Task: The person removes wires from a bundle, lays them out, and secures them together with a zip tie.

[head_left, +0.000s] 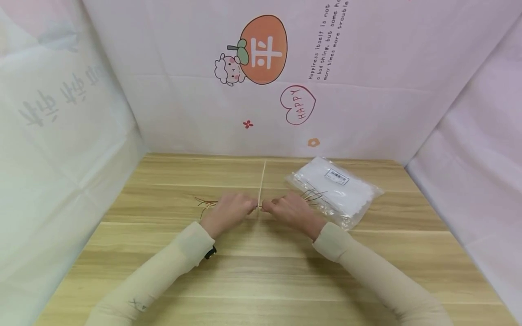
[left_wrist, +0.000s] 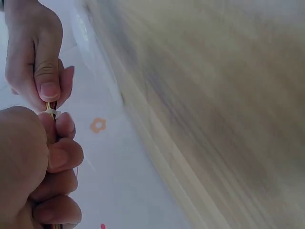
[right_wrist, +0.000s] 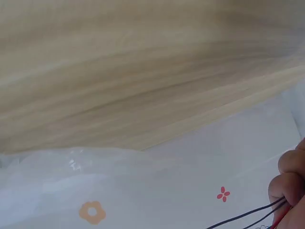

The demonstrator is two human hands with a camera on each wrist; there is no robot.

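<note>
A thin bundle of coloured wires (head_left: 205, 202) runs between both hands, its loose ends fanning out beyond each fist. Around its middle sits a white cable tie (left_wrist: 51, 112), whose long tail (head_left: 262, 181) sticks up away from the hands in the head view. My left hand (head_left: 232, 209) grips the bundle just left of the tie, fingers curled round it. On the other side, my right hand (head_left: 291, 209) holds the wires with thumb and fingers close to the tie. Dark and red wires (right_wrist: 252, 211) come out of the right fist in the right wrist view.
A clear plastic bag (head_left: 346, 194) with white contents and a barcode label lies behind the right hand, wire ends overlapping it. The wooden table (head_left: 261, 280) meets a printed cloth backdrop (head_left: 195, 113) at the back, with cloth walls at both sides.
</note>
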